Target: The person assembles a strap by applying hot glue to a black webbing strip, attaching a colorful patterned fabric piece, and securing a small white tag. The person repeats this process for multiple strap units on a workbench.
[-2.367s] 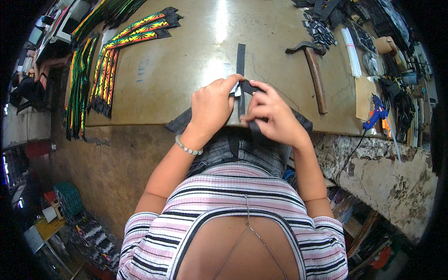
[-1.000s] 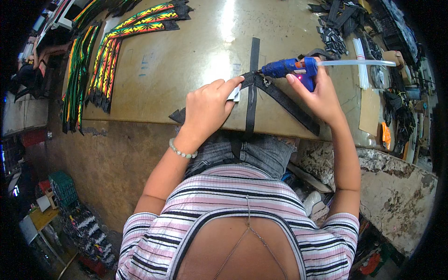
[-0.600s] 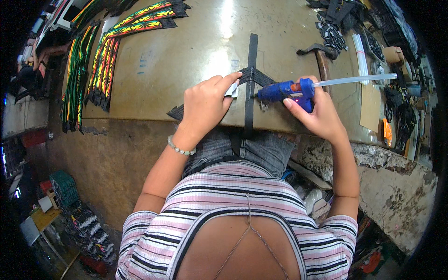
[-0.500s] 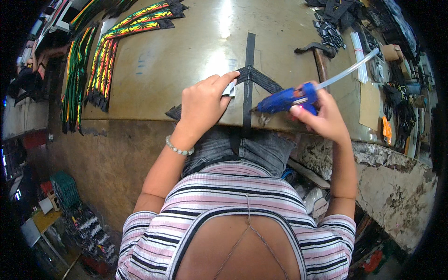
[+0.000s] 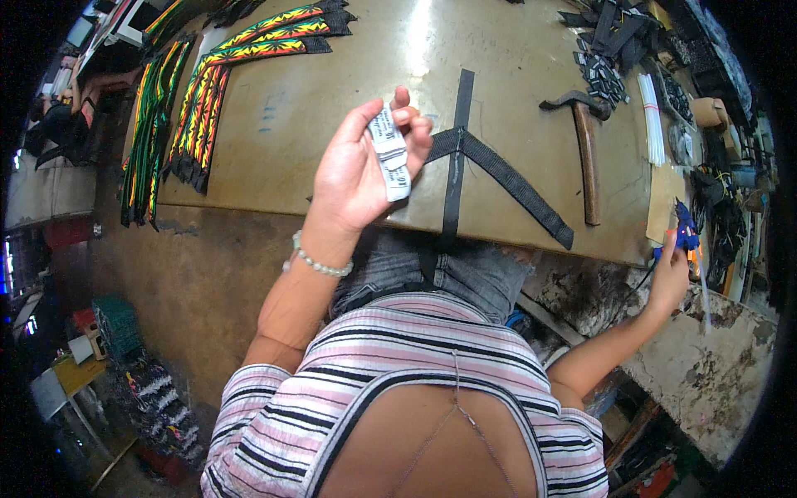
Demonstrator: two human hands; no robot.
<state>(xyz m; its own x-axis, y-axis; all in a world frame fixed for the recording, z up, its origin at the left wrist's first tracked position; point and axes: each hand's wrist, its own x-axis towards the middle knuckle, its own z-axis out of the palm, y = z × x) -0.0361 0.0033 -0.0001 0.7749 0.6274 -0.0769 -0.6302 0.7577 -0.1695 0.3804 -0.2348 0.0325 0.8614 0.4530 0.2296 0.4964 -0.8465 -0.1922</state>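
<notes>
over the glossy counter my left grip held white labels, left of crossed black straps; at its right near edge my right grip touched a blue glue gun, clasped or not i couldn't tell. brown floor showed near left.

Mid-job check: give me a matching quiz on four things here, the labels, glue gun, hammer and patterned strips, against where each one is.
1. White labels
2. Blue glue gun
3. Hammer
4. Patterned strips

A. Between the crossed black straps and the white sticks
B. In the left grip
C. On the left side of the table
D. At the right grip

Pairs: 1-B, 2-D, 3-A, 4-C
</notes>
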